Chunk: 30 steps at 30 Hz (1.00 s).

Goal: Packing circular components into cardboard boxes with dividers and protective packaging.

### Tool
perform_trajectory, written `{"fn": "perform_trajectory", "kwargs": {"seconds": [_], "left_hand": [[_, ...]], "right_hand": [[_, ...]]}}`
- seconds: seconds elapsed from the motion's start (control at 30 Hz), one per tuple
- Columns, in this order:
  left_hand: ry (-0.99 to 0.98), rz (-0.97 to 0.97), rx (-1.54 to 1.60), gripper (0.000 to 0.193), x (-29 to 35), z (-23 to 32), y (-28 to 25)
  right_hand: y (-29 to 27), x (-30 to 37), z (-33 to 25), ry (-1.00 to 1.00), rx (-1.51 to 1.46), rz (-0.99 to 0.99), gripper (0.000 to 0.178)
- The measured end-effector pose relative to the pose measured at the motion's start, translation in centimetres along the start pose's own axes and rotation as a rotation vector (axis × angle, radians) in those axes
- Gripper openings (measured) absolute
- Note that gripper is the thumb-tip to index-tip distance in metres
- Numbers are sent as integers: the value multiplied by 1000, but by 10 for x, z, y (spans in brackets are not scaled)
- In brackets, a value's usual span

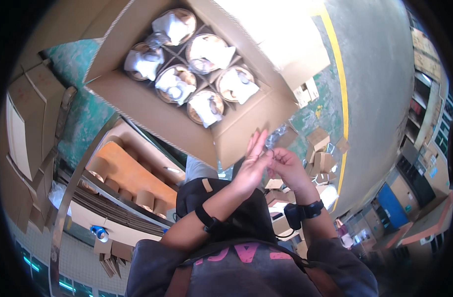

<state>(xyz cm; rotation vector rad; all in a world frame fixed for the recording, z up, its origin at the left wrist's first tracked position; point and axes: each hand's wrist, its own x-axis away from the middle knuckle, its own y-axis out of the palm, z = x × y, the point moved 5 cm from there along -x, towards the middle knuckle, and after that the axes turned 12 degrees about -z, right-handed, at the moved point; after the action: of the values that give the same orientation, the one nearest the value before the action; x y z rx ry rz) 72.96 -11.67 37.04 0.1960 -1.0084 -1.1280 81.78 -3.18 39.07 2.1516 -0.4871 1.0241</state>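
In front of me my left hand (253,166) has its fingers stretched out, its thumb side close against the right hand. My right hand (288,171) is closed in a pinch at the lower end of a small crumpled clear plastic packet (277,136); what the packet contains is too blurred to tell. Both hands are just beside the near corner of a large open cardboard box (251,121). Inside it, dividers separate several round brown cardboard tubes (236,84), each topped with white crumpled wrapping. Similar clear packets (158,39) lie on or between some tubes.
Left of me, a trough holds an orange board (125,171) and several brown tubes (145,199). Stacked cardboard (31,123) stands at the far left. Small cartons (320,158) lie on the green floor at the right, by a yellow line (343,99). A blue tape roll (100,233) sits lower left.
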Motion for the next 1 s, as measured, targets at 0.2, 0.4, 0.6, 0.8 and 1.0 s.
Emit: {"fn": "perform_trajectory", "kwargs": {"seconds": [0.2, 0.4, 0.6, 0.8, 1.0], "left_hand": [[210, -138, -795, 36, 34, 13, 53], [-194, 160, -1002, 32, 35, -147, -18], [-788, 885, -494, 38, 216, -326, -129], [-407, 728, 15, 57, 327, -348, -26], [-1002, 734, -65, 52, 518, -573, 105]], "right_hand": [[-159, 3, 141, 104, 33, 347, 22], [-328, -14, 247, 284, 644, 536, 42], [-229, 41, 241, 124, 376, 93, 31], [-354, 139, 268, 262, 1030, -47, 17], [-299, 194, 146, 153, 632, 314, 15]]}}
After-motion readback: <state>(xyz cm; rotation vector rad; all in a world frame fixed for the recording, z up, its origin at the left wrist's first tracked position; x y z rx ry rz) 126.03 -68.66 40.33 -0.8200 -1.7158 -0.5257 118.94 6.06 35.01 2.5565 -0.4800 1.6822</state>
